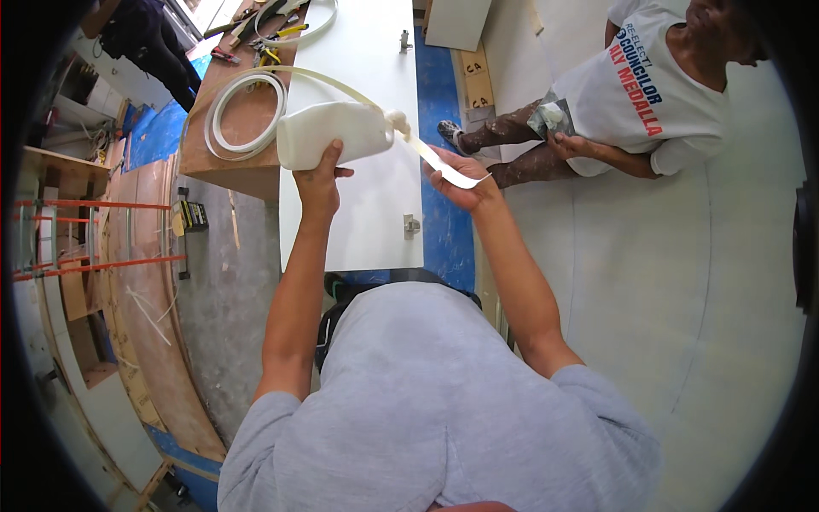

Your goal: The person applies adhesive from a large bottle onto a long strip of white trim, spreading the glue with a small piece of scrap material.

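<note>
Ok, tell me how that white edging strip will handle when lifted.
The white edging strip likely bends easily, since it curves past the white plastic bottle to the right hand. It should be light, being thin and ribbon-like. It may spring toward loops, given the similar white coil nearby.

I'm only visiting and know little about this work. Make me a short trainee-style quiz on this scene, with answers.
1. Which hand holds the white bottle?
2. True or false: the white coil lies on the floor.
3. What does the right hand hold?
A) a paintbrush
B) a pale strip
C) a hammer

Key:
1. The left hand.
2. False; it lies on the brown worktop.
3. B
</note>
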A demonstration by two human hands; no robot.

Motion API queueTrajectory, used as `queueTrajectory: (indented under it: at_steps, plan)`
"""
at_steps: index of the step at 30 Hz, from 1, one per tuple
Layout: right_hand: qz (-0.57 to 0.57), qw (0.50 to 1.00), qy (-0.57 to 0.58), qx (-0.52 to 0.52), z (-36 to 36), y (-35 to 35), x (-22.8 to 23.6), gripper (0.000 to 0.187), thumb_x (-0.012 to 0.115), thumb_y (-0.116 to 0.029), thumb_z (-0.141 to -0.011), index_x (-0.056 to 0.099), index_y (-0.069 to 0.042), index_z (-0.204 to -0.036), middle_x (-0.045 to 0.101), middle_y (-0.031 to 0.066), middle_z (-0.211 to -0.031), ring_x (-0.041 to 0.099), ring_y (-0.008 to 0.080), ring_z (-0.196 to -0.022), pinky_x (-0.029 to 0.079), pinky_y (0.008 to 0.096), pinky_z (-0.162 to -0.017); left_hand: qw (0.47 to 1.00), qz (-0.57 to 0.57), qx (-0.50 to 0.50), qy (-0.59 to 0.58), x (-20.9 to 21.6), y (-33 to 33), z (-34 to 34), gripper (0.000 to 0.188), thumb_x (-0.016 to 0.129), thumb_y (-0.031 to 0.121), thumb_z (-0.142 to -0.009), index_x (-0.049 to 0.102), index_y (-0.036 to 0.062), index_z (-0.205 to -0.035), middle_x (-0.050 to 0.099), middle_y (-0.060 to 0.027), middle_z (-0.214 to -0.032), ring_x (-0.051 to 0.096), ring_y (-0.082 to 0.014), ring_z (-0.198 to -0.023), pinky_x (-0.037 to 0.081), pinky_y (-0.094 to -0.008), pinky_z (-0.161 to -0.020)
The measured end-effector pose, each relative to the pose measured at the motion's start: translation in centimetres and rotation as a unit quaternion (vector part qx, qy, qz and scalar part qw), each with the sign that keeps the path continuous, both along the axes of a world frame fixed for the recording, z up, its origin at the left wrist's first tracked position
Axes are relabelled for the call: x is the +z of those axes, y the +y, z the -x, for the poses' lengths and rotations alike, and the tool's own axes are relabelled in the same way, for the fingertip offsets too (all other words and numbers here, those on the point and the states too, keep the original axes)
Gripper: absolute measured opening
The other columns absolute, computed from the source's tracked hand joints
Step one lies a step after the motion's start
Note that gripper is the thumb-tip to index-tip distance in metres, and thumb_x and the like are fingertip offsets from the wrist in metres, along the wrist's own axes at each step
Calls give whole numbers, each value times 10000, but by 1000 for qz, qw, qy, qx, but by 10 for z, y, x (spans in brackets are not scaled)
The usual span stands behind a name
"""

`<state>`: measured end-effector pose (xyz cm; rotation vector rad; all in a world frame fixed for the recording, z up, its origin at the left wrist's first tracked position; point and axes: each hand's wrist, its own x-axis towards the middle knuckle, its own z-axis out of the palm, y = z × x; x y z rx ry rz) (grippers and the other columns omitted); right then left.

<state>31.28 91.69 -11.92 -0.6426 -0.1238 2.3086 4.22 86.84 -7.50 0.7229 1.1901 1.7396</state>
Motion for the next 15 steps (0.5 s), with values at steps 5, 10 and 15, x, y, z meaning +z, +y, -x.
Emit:
queueTrajectory:
  at_steps: [5,10,15]
  plan:
    - [34,999,-13,-36,5,-2,9,355,477,-83,-1037,466,65,-1359,602,186,-1148,614,253,-991,579,300,-711,1000,7,-1,1,-10,2,11,406,756,163,-875,602,10,-1218,664,-92,-1073,666,-159,-889,588,-263,-506]
    - [58,997,14,-37,8,-4,20,344,496,-97,-1033,482,51,-1343,593,189,-1164,610,269,-999,578,309,-707,999,-5,-30,-16,8,-8,-1,407,759,161,-869,607,6,-1213,668,-94,-1062,667,-158,-888,585,-260,-502]
    - [58,998,-12,-28,5,-3,17,339,525,-132,-1031,508,20,-1333,606,168,-1137,613,259,-979,570,290,-689,1000,-8,-21,-7,-5,2,6,426,757,176,-867,598,10,-1226,663,-96,-1082,667,-158,-877,583,-258,-499]
